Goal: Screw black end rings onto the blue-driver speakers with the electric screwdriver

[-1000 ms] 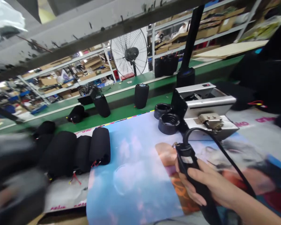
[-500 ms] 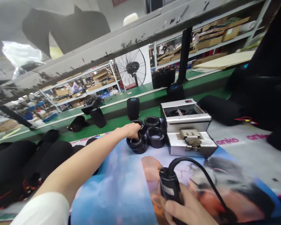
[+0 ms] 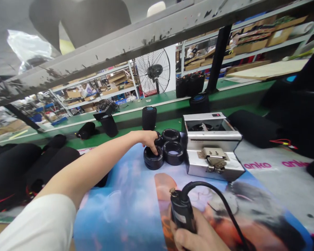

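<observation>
My left hand (image 3: 148, 138) reaches forward across the printed sheet and grips the rim of a black plastic ring (image 3: 153, 158), fingers dipping inside it. Two more black rings (image 3: 173, 152) sit just to its right. My right hand (image 3: 196, 234) at the bottom edge is closed around a black corded hand tool (image 3: 181, 211), whose cable (image 3: 225, 205) arcs off to the right. A silver metal machine (image 3: 211, 146) stands right of the rings.
Black fabric-covered cylinders (image 3: 28, 167) lie piled at the left. Upright black cylinders (image 3: 149, 118) stand on the green conveyor (image 3: 125, 120) behind. A fan (image 3: 153, 71), shelves with cartons and a grey overhead beam (image 3: 136, 38) lie beyond. Dark bulk fills the right.
My left arm came from the blurred left edge, reached out to the black rings and took hold of one. The right hand with the tool slid lower in view.
</observation>
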The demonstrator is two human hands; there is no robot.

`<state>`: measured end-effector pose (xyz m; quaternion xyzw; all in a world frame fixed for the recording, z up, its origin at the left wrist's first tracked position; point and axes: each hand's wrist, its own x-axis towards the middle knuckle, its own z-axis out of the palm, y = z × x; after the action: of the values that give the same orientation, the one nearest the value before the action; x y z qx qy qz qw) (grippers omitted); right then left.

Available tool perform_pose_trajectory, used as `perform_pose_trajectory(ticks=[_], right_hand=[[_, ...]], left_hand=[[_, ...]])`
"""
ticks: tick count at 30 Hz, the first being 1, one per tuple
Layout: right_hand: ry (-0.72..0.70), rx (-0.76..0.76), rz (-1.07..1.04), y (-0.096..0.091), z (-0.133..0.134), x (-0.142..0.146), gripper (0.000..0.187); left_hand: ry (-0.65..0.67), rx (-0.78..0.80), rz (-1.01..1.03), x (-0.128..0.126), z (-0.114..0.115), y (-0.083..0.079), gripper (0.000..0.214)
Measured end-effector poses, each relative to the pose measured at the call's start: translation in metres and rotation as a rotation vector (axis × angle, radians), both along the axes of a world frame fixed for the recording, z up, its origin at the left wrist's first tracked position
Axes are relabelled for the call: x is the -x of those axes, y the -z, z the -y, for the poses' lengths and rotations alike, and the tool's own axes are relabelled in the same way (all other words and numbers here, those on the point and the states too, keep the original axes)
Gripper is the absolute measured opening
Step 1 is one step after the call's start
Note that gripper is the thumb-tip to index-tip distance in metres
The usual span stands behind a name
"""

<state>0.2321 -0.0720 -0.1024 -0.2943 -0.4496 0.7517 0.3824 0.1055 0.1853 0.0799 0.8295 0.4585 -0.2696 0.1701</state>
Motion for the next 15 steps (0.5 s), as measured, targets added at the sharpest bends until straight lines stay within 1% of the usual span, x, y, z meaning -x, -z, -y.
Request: perform_pose_trajectory(ticks=[4, 8, 11, 15], right_hand=[[0.004, 0.000, -0.005, 0.000, 0.001, -0.001, 0.082], [0.007, 0.022, -0.004, 0.002, 0.001, -0.001, 0.084], [0.007, 0.044, 0.012, 0.001, 0.001, -0.004, 0.085], [-0.015, 0.054, 0.036, -0.006, 0.006, -0.009, 0.086]], left_hand=[[-0.016, 0.019, -0.003, -0.002, 0.001, 0.001, 0.029], [0.001, 0.038, 0.016, 0.002, 0.001, -0.006, 0.026], [0.045, -0.025, 0.061, 0.008, 0.002, -0.009, 0.022], [0.088, -0.155, 0.142, 0.013, 0.013, -0.004, 0.016]])
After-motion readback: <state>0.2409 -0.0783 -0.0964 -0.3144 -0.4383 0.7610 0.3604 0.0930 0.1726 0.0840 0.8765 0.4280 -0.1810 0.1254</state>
